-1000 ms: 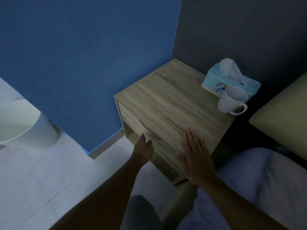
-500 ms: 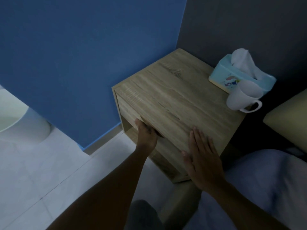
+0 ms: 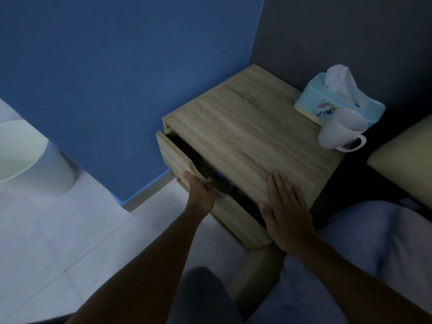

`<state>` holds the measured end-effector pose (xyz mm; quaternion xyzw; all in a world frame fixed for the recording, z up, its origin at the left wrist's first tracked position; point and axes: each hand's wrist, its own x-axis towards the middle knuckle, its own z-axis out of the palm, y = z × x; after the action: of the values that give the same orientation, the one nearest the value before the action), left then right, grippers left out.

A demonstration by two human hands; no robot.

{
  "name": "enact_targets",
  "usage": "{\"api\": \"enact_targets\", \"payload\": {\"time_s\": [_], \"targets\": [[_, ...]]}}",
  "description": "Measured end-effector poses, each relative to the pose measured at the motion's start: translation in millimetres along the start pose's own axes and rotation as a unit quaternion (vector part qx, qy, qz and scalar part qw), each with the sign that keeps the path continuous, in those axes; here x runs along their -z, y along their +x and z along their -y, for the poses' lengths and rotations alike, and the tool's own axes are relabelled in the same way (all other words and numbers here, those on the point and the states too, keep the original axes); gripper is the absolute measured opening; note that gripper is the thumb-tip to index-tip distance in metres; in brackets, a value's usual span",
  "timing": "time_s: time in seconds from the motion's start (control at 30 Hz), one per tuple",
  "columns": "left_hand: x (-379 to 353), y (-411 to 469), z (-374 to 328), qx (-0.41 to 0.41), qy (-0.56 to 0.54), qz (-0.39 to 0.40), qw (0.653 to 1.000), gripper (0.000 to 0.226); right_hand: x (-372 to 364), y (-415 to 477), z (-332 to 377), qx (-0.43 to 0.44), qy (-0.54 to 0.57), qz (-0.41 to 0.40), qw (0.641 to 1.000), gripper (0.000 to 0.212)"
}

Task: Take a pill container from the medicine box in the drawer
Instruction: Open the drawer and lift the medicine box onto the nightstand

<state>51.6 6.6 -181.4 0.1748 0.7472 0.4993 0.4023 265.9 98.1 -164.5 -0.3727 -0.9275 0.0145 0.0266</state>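
Observation:
A wooden bedside cabinet [image 3: 245,136] stands in the corner. Its drawer [image 3: 174,156] is pulled out a little, leaving a dark gap under the top. My left hand [image 3: 202,191] grips the drawer's front edge with the fingers curled over it. My right hand [image 3: 286,209] lies flat, fingers apart, on the cabinet top near its front right corner. Inside the gap a small blue thing [image 3: 219,175] shows; the rest of the drawer's contents are hidden in shadow. No medicine box or pill container can be made out.
A light-blue tissue box [image 3: 313,104] and a white mug [image 3: 341,133] stand at the cabinet's back right. A white bin [image 3: 35,164] is on the tiled floor at left. A bed with pale sheet [image 3: 374,242] and a pillow [image 3: 406,155] lie to the right.
My left hand took hold of the drawer front and pulled it out, opening a dark gap. My right hand stayed flat on the cabinet top.

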Motion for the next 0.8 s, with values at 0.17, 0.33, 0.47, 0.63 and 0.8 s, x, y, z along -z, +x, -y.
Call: {"api": "enact_targets", "payload": {"time_s": [0.17,0.33,0.47,0.63,0.8], "targets": [[28,-22,20,0.008,-0.02,0.0,1.0,0.078,3,0,1,0.001,-0.007,0.01,1.0,0.073],[54,-40,48,0.018,-0.017,0.007,1.0,0.079,6,0,3,-0.003,-0.022,0.001,1.0,0.072],[71,-53,64,0.023,-0.011,0.008,1.0,0.078,8,0,5,-0.005,-0.018,0.007,1.0,0.072],[88,-73,70,0.028,-0.01,0.0,1.0,0.082,9,2,2,-0.009,-0.004,0.031,0.999,0.075],[102,-84,82,0.034,-0.012,-0.01,0.999,0.082,6,3,2,-0.004,-0.003,0.04,0.999,0.075]]}}
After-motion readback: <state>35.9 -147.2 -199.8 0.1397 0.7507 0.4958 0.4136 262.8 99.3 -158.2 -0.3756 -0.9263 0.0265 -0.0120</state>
